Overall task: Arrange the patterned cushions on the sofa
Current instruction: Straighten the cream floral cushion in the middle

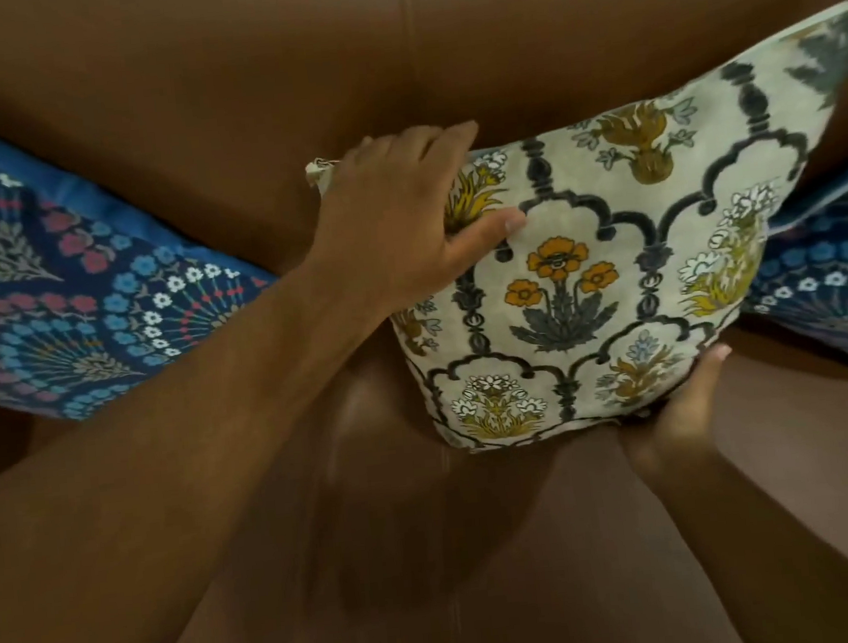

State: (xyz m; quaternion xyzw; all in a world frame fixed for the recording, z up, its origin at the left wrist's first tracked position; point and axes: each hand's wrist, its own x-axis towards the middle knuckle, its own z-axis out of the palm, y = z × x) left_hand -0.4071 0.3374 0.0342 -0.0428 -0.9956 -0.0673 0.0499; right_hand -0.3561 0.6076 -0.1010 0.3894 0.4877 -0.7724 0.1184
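Note:
A cream cushion (627, 262) with orange and yellow flowers under dark arches leans tilted against the backrest of the brown leather sofa (239, 106). My left hand (402, 215) grips its upper left corner, fingers over the top edge and thumb on the front. My right hand (685, 401) holds its lower right edge from beneath. A dark blue cushion (61, 301) with fan-shaped flower patterns lies at the left against the backrest. A second blue cushion (839, 285) of the same pattern shows at the right, partly hidden behind the cream one.
The sofa seat (457, 549) fills the lower half of the view, with a seam running down its middle. The backrest seam rises at the top centre.

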